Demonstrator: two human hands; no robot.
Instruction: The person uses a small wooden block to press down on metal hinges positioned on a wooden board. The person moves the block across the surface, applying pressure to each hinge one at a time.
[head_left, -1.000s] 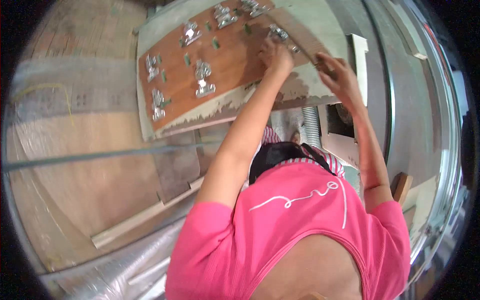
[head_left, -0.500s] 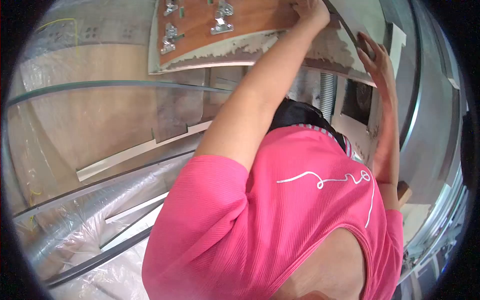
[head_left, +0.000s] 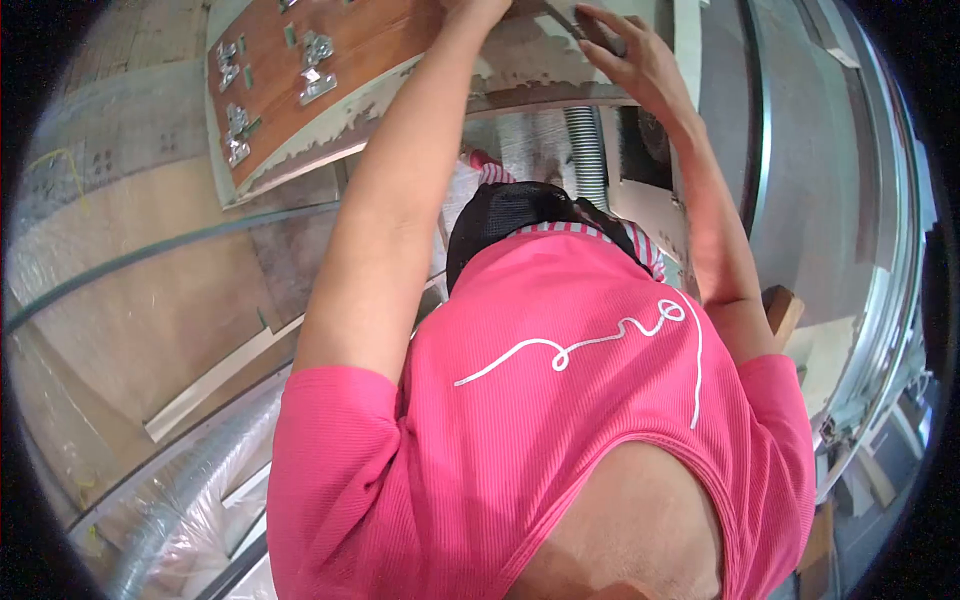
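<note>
My left hand [head_left: 480,10] is at the top edge of the view, over the brown board [head_left: 385,40]; its fingers are cut off. To its right, my right hand [head_left: 645,65] has its thumb and fingers around a dark strip [head_left: 565,20] near the board's pale, patchy edge [head_left: 520,60]. Several shiny metal fittings [head_left: 318,85] sit on the board's left part. What my left hand touches is out of view.
A ribbed hose [head_left: 585,150] hangs below the board. Plastic-wrapped material [head_left: 190,500] and long strips [head_left: 220,385] lie at the left. A wooden block [head_left: 783,312] is beside my right elbow; metal rails [head_left: 765,150] run along the right.
The view has shifted, so the board, both hands and the hose appear further left. My right hand remains around the dark strip; my left hand is now more cut off by the top edge.
</note>
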